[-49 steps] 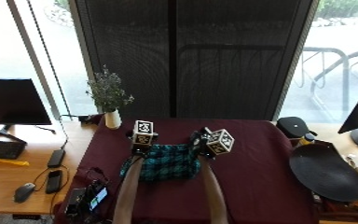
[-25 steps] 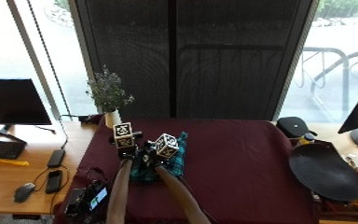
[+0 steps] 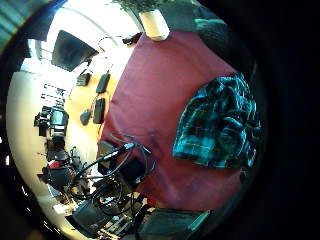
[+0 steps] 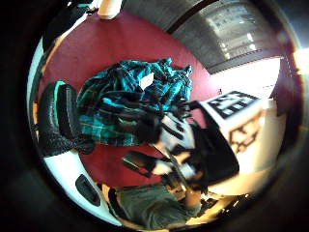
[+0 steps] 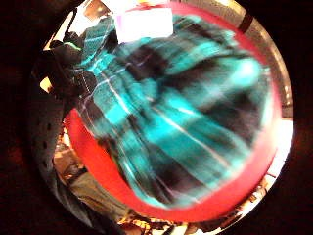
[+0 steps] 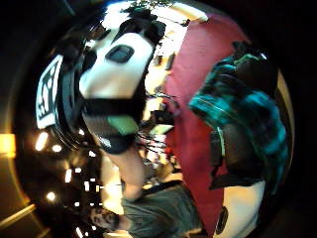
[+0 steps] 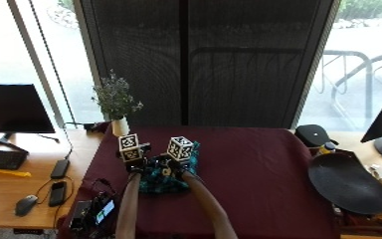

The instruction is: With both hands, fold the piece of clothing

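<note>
The shirt (image 7: 166,178) lies in a bunched, small heap on the dark red worktop (image 7: 257,169), toward its 9 o'clock side, in front of the person. Both hands sit on it, side by side. The left hand (image 7: 135,162) is at the heap's 10 o'clock edge. I cannot tell if its fingers hold cloth. The right hand (image 7: 172,166) is near 12 o'clock, and its fingers look curled into the cloth, likely to pull a flap over. The heap looks lumpy, so the fold is not neat yet. A vase (image 7: 120,126) with a plant stands at the worktop's far corner.
</note>
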Action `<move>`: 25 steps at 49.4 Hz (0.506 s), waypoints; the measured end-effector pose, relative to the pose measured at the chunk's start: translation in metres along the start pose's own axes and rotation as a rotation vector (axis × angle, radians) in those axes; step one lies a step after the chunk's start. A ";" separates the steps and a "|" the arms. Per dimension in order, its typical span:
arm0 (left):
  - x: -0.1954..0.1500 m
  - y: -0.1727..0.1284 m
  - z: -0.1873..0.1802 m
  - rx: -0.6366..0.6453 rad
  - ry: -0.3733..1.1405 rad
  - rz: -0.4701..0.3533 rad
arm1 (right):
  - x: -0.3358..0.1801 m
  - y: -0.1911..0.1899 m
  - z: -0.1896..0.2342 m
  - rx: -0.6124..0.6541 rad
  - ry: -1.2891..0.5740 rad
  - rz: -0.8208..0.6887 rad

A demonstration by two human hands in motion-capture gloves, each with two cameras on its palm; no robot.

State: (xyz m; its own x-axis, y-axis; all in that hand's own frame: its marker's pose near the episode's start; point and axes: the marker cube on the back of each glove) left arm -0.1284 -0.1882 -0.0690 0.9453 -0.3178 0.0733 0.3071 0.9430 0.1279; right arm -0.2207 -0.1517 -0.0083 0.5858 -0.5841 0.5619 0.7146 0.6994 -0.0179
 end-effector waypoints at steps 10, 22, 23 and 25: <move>0.031 0.021 0.001 -0.116 0.064 0.011 | 0.039 0.057 -0.084 -0.151 0.761 0.432; 0.068 0.060 -0.036 -0.174 -0.005 0.117 | 0.081 0.138 -0.156 -0.040 0.940 0.870; 0.069 0.060 -0.036 -0.176 -0.020 0.118 | 0.083 0.141 -0.157 -0.025 0.923 0.879; 0.071 0.060 -0.035 -0.175 -0.040 0.122 | 0.093 0.142 -0.158 0.016 0.883 0.883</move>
State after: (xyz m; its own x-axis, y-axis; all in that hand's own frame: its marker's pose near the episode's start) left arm -0.0388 -0.1507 -0.0903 0.9726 -0.2009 0.1170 0.2086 0.9763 -0.0577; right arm -0.0042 -0.1715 -0.0888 0.9231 0.0151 -0.3842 -0.0545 0.9943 -0.0920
